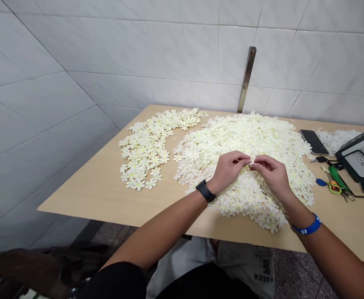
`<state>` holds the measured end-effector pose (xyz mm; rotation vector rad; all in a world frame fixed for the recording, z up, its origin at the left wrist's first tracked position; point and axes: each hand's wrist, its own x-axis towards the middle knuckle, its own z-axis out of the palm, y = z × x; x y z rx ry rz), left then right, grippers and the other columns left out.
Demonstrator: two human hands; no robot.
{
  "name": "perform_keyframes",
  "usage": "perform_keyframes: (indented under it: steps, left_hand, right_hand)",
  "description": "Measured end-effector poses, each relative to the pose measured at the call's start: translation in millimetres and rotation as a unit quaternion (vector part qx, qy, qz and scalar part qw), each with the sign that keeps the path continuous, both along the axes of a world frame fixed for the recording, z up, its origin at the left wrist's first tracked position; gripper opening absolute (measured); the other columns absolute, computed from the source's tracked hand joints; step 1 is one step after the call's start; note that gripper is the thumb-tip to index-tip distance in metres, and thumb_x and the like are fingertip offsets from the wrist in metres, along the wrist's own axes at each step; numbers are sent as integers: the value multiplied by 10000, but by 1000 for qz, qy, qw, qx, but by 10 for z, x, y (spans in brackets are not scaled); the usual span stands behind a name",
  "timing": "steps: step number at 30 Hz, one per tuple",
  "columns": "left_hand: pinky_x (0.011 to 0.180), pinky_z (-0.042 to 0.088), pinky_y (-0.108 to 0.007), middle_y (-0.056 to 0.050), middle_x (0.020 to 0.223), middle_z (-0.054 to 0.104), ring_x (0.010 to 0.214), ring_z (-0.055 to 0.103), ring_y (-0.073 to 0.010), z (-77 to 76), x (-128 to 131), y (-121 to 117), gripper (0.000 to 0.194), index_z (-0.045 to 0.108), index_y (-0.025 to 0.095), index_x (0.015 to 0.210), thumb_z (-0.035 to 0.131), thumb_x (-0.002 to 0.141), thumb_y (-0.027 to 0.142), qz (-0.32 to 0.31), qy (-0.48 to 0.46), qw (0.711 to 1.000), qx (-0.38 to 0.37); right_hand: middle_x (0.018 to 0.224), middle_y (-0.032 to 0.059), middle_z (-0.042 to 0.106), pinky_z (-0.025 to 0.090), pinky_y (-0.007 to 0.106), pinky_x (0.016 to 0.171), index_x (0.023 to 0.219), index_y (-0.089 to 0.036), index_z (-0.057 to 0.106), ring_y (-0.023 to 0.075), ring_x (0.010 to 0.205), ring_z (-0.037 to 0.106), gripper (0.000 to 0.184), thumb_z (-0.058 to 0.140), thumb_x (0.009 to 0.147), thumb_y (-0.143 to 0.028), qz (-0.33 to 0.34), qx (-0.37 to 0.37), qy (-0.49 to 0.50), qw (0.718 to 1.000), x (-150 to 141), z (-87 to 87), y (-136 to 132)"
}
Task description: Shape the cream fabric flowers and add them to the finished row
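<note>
My left hand (228, 170) and right hand (270, 174) pinch one small cream flower (250, 162) between them, held narrow; a light pinch suits its thin petals; the heap of flowers (247, 141) lies beneath, on the pale wooden table (88, 191).

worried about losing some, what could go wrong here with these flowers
The big flower pile spills close to the front edge of the table, so a forearm might sweep flowers off. The small flower pinched between the left hand and right hand could drop back in. The smaller pile lies close, so the piles could mix.
</note>
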<state>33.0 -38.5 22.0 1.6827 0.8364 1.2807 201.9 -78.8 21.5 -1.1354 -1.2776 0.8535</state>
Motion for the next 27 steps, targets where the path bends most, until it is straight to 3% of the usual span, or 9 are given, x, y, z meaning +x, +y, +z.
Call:
perform_keyframes:
  steps: [6,10,15,18,22,27]
  left_hand:
    - [796,539,-306,-38,863,790,818,701,-170,-18,-41,35,120,790,211,819,691,888,212,4,31,998,52]
    - [798,536,-297,-32,861,790,814,699,-160,-17,-47,62,127,776,203,797,683,880,178,-19,14,999,46]
    - [762,521,-282,-35,857,766,819,678,-157,-11,-64,97,108,736,185,802,692,888,232,-5,34,999,27]
    - [722,512,-252,-50,941,750,853,665,-148,1,-85,116,81,714,175,880,653,913,216,10,63,997,54]
    - [688,509,-228,-50,985,728,874,653,-138,-1,-95,122,85,692,177,915,613,918,146,-3,77,993,94]
    - [731,542,-249,-48,974,733,914,675,-148,-45,-72,116,79,672,179,926,602,930,143,-15,58,996,72]
  right_hand:
    - [904,42,700,660,360,767,824,-218,752,192,848,683,192,849,769,-374,6,34,-31,999,-16,-8,-12]
    - [888,31,685,651,330,708,811,-230,747,179,834,661,140,837,781,-332,13,58,-43,997,-8,-26,4]
    - [870,29,682,621,331,721,807,-223,735,183,844,653,183,841,769,-367,-14,47,-52,997,14,-52,32]
    - [848,16,675,597,318,726,808,-217,729,167,810,647,179,840,763,-349,-33,43,-41,998,44,-74,53]
    - [841,5,682,571,298,740,821,-224,740,152,799,650,126,827,774,-302,-38,45,-44,997,73,-103,76]
    - [817,-5,672,591,310,731,822,-233,737,156,767,664,161,845,757,-333,-42,40,-29,998,66,-150,96]
